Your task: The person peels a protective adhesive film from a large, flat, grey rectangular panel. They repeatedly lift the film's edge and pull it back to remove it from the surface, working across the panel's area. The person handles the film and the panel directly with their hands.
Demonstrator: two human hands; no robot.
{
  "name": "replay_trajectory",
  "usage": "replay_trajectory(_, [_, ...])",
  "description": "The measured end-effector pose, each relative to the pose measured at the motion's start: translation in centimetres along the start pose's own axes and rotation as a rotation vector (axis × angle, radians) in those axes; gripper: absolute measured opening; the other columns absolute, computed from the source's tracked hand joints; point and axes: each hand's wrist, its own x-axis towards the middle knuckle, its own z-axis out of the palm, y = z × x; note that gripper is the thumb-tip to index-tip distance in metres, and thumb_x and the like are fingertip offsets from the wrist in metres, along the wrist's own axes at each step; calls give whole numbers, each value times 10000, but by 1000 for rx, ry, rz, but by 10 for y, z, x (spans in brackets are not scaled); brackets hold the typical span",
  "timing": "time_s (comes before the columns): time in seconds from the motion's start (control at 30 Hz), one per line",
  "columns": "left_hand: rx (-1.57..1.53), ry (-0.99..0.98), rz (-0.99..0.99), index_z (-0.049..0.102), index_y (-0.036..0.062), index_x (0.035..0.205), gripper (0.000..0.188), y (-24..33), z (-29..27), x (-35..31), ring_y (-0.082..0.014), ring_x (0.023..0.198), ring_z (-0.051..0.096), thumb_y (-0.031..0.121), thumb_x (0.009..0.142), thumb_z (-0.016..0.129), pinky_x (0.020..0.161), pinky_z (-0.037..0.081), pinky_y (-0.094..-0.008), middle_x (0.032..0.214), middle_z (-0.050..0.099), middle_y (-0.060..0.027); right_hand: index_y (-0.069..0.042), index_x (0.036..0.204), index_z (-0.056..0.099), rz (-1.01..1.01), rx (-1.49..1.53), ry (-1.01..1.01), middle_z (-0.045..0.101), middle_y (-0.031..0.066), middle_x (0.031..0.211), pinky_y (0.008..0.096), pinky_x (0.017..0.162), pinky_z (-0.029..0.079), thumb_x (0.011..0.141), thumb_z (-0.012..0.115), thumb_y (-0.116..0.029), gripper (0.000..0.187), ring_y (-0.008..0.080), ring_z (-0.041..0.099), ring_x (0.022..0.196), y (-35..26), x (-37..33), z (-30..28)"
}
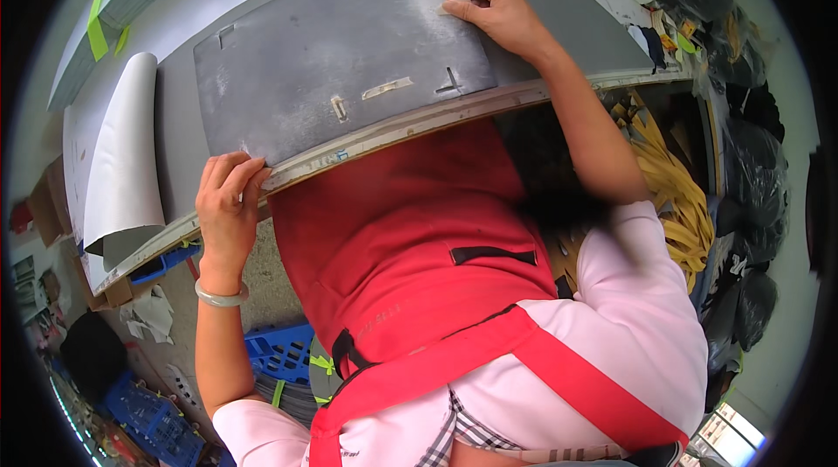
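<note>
While you leaned over it, your desk (515, 100) spread widest of all, its pale front edge slanting up toward 2 o'clock. On top lay a wide grey sheet (576, 22), and below, at 6 o'clock, hung your red apron (393, 223), close to that edge. The dark grey board (323, 57) rested flat on the sheet, with its near side almost along the desk's front, probably so that you could reach both of its ends without stretching. Taking the board's middle as the clock's centre, a white roll (127, 153) sat at 8 o'clock, curled beside the board rather than under it, perhaps to leave the working area flat. A bundle of yellow strips (668, 188) hung at 4 o'clock, below the desk's level.

Your left hand (229, 192) was at 7 o'clock, fingers bent by the board's near corner; I could not tell whether they gripped it. Your right hand (506, 22) was at 2 o'clock, thumb and forefinger drawn together just inside the board's right edge; whether they pinched something small and pale there, I could not tell. Hands set that far apart likely kept the board steady. On your left wrist was a pale bangle (222, 295).

Smaller still, a strip of tape (388, 88) and a dark cross-shaped slot (449, 81) showed toward 4 o'clock. No label was legible on the board; only faint lettering (384, 320) crossed your apron.
</note>
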Motion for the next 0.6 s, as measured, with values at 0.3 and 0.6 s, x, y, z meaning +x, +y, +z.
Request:
replay_trajectory(0.3, [-2, -126, -90, 704, 12, 1016, 149, 21, -7, 31, -293, 857, 646, 98, 897, 727, 776, 513, -383, 964, 660, -120, -36, 1034, 748, -78, -50, 63, 671, -26, 863, 248, 757, 466, 944, 715, -287, 269, 70, 562, 809, 6, -2, 8])
replay_trajectory(0.6, [68, 150, -64, 705, 92, 996, 123, 44, 95, 112, -329, 850, 670, 181, 976, 624, 730, 540, -415, 964, 670, -70, -42, 1006, 756, -28, -35, 92, 715, 56, 888, 286, 763, 492, 910, 739, -280, 258, 138, 617, 810, -3, -5, 6])
